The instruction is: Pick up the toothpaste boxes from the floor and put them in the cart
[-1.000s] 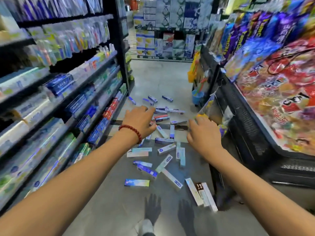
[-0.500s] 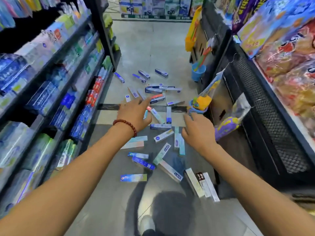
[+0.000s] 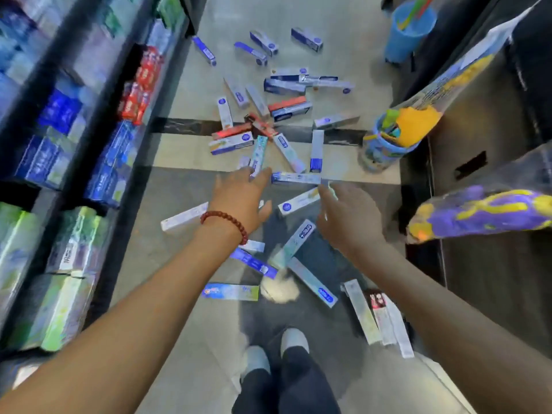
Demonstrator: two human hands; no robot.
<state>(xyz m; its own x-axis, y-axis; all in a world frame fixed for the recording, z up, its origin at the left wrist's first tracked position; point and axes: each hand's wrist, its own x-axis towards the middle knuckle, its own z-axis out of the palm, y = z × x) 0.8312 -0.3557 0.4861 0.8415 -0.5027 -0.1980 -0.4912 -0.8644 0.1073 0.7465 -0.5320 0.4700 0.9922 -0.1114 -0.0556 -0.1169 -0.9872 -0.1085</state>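
Left side: dark multi-tier store shelving unit [image 3: 35, 186] stocked w/ boxed goods, incl. a block of red cartons [image 3: 140, 91] on an upper tier, blue cartons below them and green-white packs [image 3: 64, 264] on the lowest tier. Top right: light-blue plastic bucket [image 3: 406, 31] stands on the pale tiled floor [image 3: 185, 294], which has a dark marble strip [image 3: 185, 127] running across the aisle. Right side: dark display stand [image 3: 493, 279] w/ a purple-yellow packaged item [image 3: 478, 216] and a clear bag of coloured items [image 3: 397, 130] projecting into the aisle.

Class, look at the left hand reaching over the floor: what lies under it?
Under the left hand lie toothpaste boxes: a white one pokes out beside the wrist, a pale teal one beyond the fingertips. Their covered parts cannot be seen.
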